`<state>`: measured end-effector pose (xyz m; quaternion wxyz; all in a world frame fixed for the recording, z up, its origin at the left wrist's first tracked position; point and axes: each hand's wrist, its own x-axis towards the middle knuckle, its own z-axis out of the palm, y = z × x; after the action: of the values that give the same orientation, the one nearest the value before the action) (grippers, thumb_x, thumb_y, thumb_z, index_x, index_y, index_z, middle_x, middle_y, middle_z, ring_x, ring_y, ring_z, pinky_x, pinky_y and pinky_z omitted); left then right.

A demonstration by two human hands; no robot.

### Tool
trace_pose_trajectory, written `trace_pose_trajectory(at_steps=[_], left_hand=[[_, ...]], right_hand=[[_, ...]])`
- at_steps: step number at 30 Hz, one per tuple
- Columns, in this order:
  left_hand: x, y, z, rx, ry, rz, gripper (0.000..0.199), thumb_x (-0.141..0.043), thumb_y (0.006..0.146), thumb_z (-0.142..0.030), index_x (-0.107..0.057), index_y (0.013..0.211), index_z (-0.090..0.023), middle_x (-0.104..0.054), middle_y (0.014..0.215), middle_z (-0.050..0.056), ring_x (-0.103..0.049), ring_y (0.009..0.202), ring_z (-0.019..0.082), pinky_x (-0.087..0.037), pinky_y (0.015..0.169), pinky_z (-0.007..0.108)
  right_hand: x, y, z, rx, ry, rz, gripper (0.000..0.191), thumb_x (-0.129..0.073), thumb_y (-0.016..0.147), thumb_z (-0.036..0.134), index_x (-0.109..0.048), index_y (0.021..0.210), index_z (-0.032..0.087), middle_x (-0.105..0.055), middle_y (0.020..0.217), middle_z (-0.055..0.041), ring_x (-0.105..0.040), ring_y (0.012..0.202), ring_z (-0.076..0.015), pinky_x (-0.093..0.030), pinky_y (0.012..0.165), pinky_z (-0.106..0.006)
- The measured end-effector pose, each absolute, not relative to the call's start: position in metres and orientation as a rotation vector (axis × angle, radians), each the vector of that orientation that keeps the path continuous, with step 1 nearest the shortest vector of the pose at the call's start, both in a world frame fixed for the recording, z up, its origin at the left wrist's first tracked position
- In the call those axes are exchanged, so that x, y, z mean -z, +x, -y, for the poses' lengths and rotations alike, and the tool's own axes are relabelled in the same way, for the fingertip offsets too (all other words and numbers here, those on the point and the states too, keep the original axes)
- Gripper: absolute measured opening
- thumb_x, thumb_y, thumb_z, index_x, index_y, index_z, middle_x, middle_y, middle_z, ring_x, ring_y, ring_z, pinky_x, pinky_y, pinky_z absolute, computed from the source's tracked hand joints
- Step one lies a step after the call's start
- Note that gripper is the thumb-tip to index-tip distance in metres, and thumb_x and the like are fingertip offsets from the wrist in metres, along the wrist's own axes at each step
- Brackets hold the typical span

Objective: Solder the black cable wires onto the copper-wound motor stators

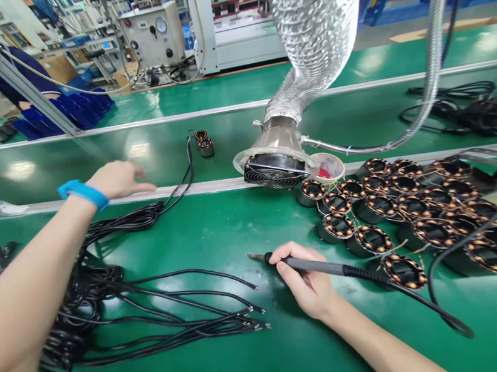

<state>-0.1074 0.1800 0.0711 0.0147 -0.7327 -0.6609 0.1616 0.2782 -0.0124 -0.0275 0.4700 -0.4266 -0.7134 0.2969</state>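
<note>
My right hand [306, 278] grips a soldering iron [314, 265] like a pen, its tip pointing left over the green bench. From the rear of the iron a black cord trails off to the right. My left hand [121, 179], with a blue wristband [83, 194], is stretched out above the bench's rail with fingers apart and nothing in them. Below it lies a bundled black cable [139, 218], leading to a pair of small copper-wound stators [205, 145]. Loose black cables [185, 295] with bared ends point towards my right hand.
Many copper-wound stators [378, 205] crowd the right side. A fume extractor hood [273, 150] on a silver duct [319, 9] hangs over the middle, beside a small white tub [328, 166]. More black cables [473, 107] lie back right. A person stands far left near blue parts [59, 113].
</note>
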Motion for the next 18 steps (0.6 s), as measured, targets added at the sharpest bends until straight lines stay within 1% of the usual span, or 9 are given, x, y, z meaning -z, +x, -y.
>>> trace_pose_trajectory(at_steps=[2, 5, 7, 8, 10, 13, 15, 18], left_hand=[[-0.072, -0.137, -0.155, -0.672, -2.33, 2.106, 0.079, -0.053, 0.076, -0.075, -0.065, 0.122, -0.012, -0.069, 0.114, 0.014, -0.061, 0.098, 0.026, -0.043, 0.088, 0.032], [-0.068, -0.171, -0.126, -0.699, -2.332, 2.233, 0.085, -0.054, 0.073, -0.077, -0.059, 0.13, -0.014, -0.067, 0.122, 0.013, -0.061, 0.103, 0.027, -0.043, 0.087, 0.03], [-0.061, -0.184, -0.111, -0.686, -2.375, 2.244, 0.086, -0.061, 0.071, -0.071, -0.055, 0.135, -0.014, -0.064, 0.128, 0.013, -0.059, 0.108, 0.027, -0.042, 0.089, 0.028], [-0.057, -0.186, -0.106, -0.682, -2.404, 2.212, 0.084, -0.064, 0.071, -0.065, -0.054, 0.136, -0.014, -0.063, 0.129, 0.014, -0.059, 0.109, 0.026, -0.041, 0.09, 0.027], [-0.05, -0.185, -0.099, -0.694, -2.425, 2.111, 0.072, -0.067, 0.072, -0.05, -0.056, 0.132, -0.013, -0.065, 0.126, 0.013, -0.06, 0.106, 0.024, -0.042, 0.089, 0.026], [-0.046, -0.175, -0.098, -0.805, -2.36, 1.992, 0.045, -0.063, 0.073, -0.033, -0.068, 0.114, -0.018, -0.072, 0.107, 0.011, -0.064, 0.094, 0.024, -0.044, 0.081, 0.026], [-0.052, -0.171, -0.103, -0.87, -2.305, 1.936, 0.034, -0.061, 0.072, -0.028, -0.071, 0.103, -0.019, -0.073, 0.1, 0.012, -0.065, 0.093, 0.027, -0.044, 0.079, 0.029], [-0.078, -0.168, -0.12, -0.851, -2.224, 1.879, 0.029, -0.058, 0.073, -0.025, -0.07, 0.099, -0.016, -0.07, 0.103, 0.014, -0.064, 0.096, 0.03, -0.044, 0.08, 0.032]], right_hand=[[0.029, 0.278, 0.012, -0.718, -1.057, 1.74, 0.013, -0.049, 0.087, 0.024, -0.06, 0.079, 0.022, -0.054, 0.053, 0.0044, -0.049, 0.047, -0.013, -0.038, 0.05, -0.026], [0.031, 0.277, 0.012, -0.688, -1.063, 1.725, 0.013, -0.05, 0.087, 0.023, -0.06, 0.079, 0.021, -0.058, 0.058, 0.0027, -0.053, 0.052, -0.0139, -0.039, 0.051, -0.026], [0.032, 0.278, 0.012, -0.664, -1.049, 1.714, 0.013, -0.051, 0.087, 0.023, -0.061, 0.079, 0.021, -0.062, 0.064, 0.0015, -0.056, 0.055, -0.0143, -0.041, 0.052, -0.026], [0.032, 0.28, 0.012, -0.649, -1.04, 1.707, 0.013, -0.051, 0.087, 0.022, -0.061, 0.079, 0.021, -0.063, 0.066, 0.0012, -0.057, 0.056, -0.0143, -0.041, 0.053, -0.026], [0.033, 0.283, 0.012, -0.607, -1.021, 1.688, 0.012, -0.053, 0.088, 0.022, -0.062, 0.081, 0.022, -0.063, 0.069, 0.001, -0.057, 0.057, -0.014, -0.043, 0.054, -0.026], [0.034, 0.29, 0.01, -0.534, -1.014, 1.637, 0.01, -0.054, 0.088, 0.023, -0.064, 0.084, 0.022, -0.064, 0.071, -0.0003, -0.058, 0.059, -0.0154, -0.044, 0.056, -0.028], [0.032, 0.293, 0.01, -0.471, -1.011, 1.605, 0.009, -0.055, 0.087, 0.023, -0.064, 0.085, 0.022, -0.066, 0.073, -0.0012, -0.06, 0.06, -0.0164, -0.045, 0.057, -0.029], [0.025, 0.293, 0.013, -0.368, -0.988, 1.625, 0.009, -0.054, 0.086, 0.021, -0.063, 0.082, 0.022, -0.065, 0.069, 0.0, -0.06, 0.057, -0.0156, -0.045, 0.056, -0.028]])
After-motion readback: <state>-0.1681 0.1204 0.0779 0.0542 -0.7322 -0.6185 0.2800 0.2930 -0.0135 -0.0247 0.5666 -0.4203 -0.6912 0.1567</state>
